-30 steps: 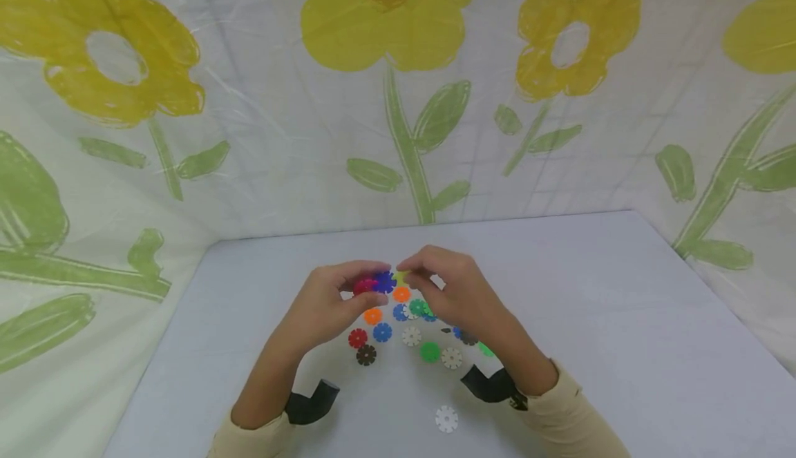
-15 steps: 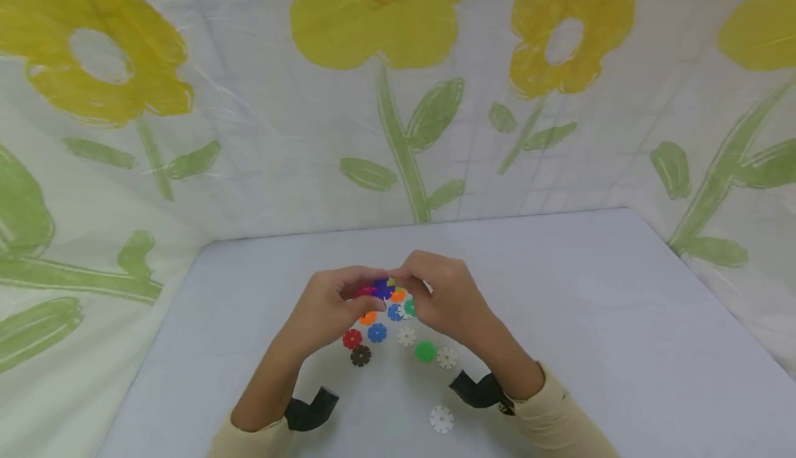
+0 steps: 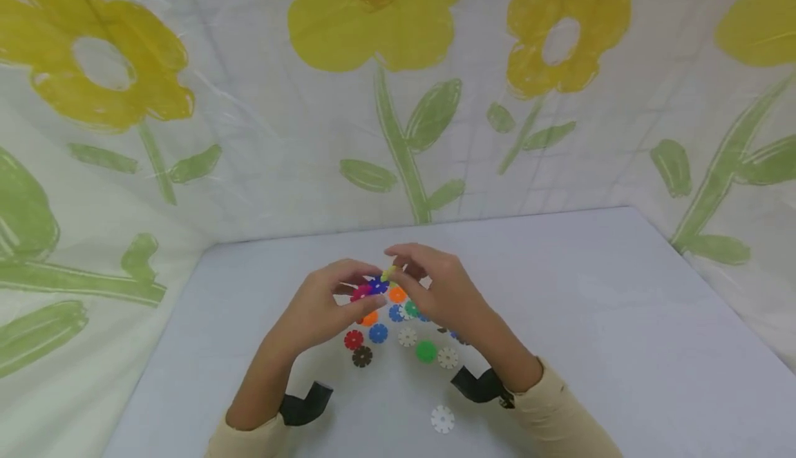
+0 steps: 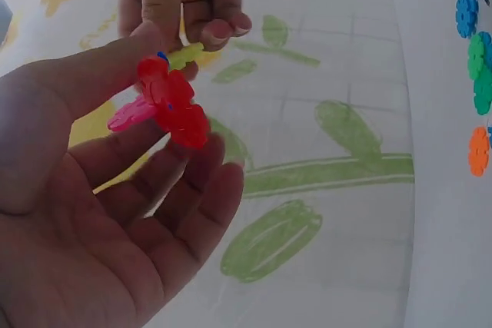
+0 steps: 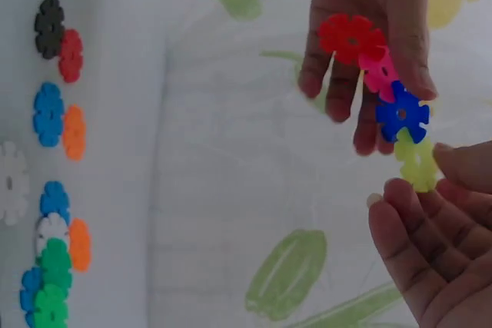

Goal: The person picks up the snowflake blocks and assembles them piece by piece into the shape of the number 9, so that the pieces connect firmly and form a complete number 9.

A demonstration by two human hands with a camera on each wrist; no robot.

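Red [image 5: 351, 39], pink [image 5: 378, 74], blue [image 5: 402, 115] and yellow [image 5: 418, 162] notched discs are joined in a chain in the right wrist view. My left hand [image 3: 326, 304] holds the red, pink and blue end between thumb and fingers. My right hand [image 3: 444, 285] pinches the yellow disc at the other end. From the left wrist view, the red pieces [image 4: 173, 101] are seen nearly edge-on beside the left thumb, the pink one [image 4: 132, 114] behind them.
Loose notched discs lie below the hands, among them a brown one [image 3: 363, 356], a green one [image 3: 425, 351] and a white one [image 3: 443, 418] nearer the front. A flower-printed sheet [image 3: 280, 133] rises behind the table [image 3: 591, 306].
My right fingers have shifted and spread a little, with the yellow disc now showing at their tips. The left hand still holds the joined discs at nearly the same place.
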